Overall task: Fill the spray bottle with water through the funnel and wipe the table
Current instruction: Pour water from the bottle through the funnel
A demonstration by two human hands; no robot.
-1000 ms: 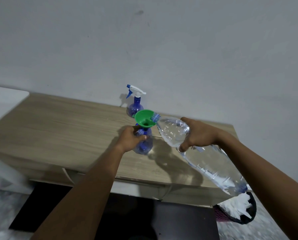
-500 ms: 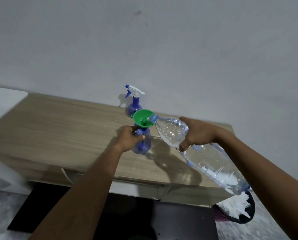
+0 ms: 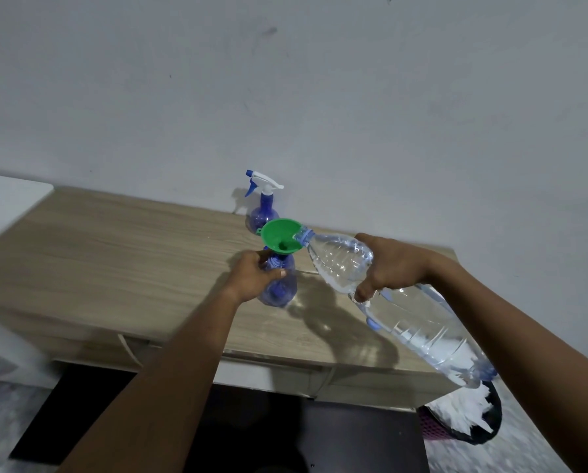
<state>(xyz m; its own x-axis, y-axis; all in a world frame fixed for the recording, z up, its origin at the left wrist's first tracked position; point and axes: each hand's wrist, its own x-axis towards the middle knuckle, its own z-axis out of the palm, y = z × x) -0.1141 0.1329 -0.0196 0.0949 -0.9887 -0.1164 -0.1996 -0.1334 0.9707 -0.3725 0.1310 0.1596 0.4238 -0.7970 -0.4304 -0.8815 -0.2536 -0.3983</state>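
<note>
The filling step is in hand. The spray bottle [image 3: 278, 285] stands on the table [image 3: 115, 254], toward the back and right, with no head on it and the funnel [image 3: 280, 235] seated in its neck. It is gripped just below the funnel by the left hand [image 3: 255, 276], with fingers and thumb curled round it. The water bottle [image 3: 422, 326] is clasped by the right hand [image 3: 393, 264], which is wrapped over its upper body. It is tipped down to the left so that its mouth lies at the funnel's right rim. Whether water is running cannot be told, and the level in the spray bottle cannot be read through its blue wall. A second spray bottle [image 3: 263, 206], with its head on, stands just behind the funnel, against the wall. A basket [image 3: 463, 435] holding something white is seen on the floor beyond the table's right corner. No cloth is seen on the table. The task is judged to be in its early part, with the wiping not yet begun. For the next move, the water bottle's base would need to be raised slowly, its mouth kept inside the funnel's rim and the spray bottle held firm, so that the funnel is neither overfilled nor tipped.
</note>
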